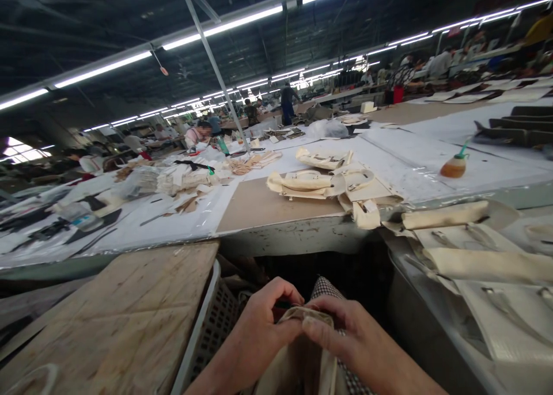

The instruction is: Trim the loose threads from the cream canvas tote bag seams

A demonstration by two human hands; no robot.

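Low in the middle of the head view, my left hand (271, 311) and my right hand (341, 325) meet over a beige bag piece (298, 357). Thumbs and fingers of both hands pinch its upper edge, close together. The piece hangs down below them, and its lower part runs out of the picture. Checked cloth (327, 288) shows behind and beside it. On the table ahead lie cream bag pieces with handles (305, 183), out of reach of my fingers.
A worn brown board (116, 320) and a perforated plastic basket (215, 320) are on the left. More cream bag pieces (488, 262) pile up at right. A bottle of amber liquid (453, 166) stands on the white-covered table (380, 153). Other people work farther back.
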